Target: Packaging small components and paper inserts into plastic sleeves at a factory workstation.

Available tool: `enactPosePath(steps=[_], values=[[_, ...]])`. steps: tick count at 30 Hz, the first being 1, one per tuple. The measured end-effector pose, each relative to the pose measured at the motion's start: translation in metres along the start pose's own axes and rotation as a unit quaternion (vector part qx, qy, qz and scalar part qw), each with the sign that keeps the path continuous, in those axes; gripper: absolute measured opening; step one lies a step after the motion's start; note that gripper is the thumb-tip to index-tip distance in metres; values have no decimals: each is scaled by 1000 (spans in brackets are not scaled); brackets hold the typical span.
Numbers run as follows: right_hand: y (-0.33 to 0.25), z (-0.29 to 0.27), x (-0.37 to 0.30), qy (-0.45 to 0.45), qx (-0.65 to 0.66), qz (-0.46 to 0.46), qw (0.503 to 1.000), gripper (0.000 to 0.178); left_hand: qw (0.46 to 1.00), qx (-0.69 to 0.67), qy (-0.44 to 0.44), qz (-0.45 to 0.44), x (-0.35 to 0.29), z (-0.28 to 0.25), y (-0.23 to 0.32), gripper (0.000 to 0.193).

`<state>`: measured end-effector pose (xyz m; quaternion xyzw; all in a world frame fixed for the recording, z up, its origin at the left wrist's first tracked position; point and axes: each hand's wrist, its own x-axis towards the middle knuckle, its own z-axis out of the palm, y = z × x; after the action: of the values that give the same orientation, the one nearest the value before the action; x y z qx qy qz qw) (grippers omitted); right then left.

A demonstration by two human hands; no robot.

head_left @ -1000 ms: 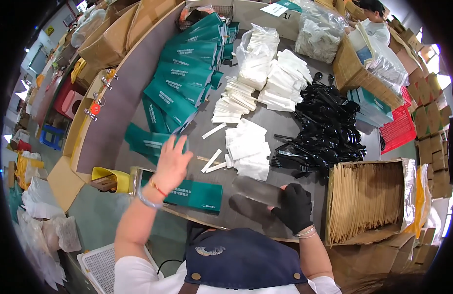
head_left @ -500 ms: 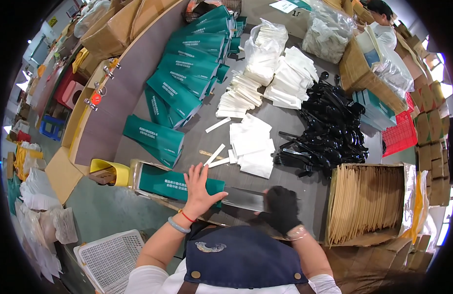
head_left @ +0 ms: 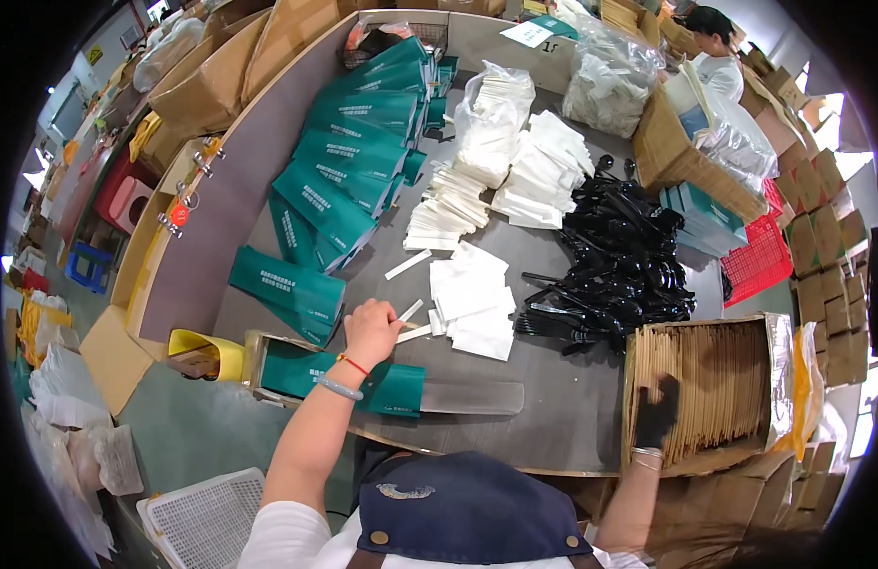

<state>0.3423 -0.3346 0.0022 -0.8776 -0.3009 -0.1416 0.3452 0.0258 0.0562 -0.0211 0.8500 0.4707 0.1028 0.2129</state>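
Left hand (head_left: 370, 327) and gloved right hand (head_left: 655, 412) at 2 separate supplies. The left hand's fingers bend downward beside the near ends of 2 white strips (head_left: 412, 310). The right hand is lowered over a row of tan slats (head_left: 728, 389) in a carton (head_left: 779, 370), its forefinger and thumb apart. Because the left fingertips are hidden and the glove is blurred, whether either grip has closed on anything cannot be told. The working piece, a green sleeve (head_left: 398, 387), lies on the near side of the left hand, crossed by that forearm; a clear insert (head_left: 472, 398) projects from it toward the right hand. White packets (head_left: 472, 303) lie just right of the left hand; black cutlery (head_left: 614, 275) lies beyond the right hand. The step in hand is judged to be picking pieces from stock; the next move calls for separating 1 slat or strip cleanly from its neighbours.
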Motion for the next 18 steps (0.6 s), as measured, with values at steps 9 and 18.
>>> enactPosePath(steps=[9,18], values=[[119,-72,-15,-101,-167,229,953,27,953,-83,30,289,-17,23,77,17],[84,-65,-3,-111,-260,269,921,26,947,-27,17,319,-13,33,85,20]])
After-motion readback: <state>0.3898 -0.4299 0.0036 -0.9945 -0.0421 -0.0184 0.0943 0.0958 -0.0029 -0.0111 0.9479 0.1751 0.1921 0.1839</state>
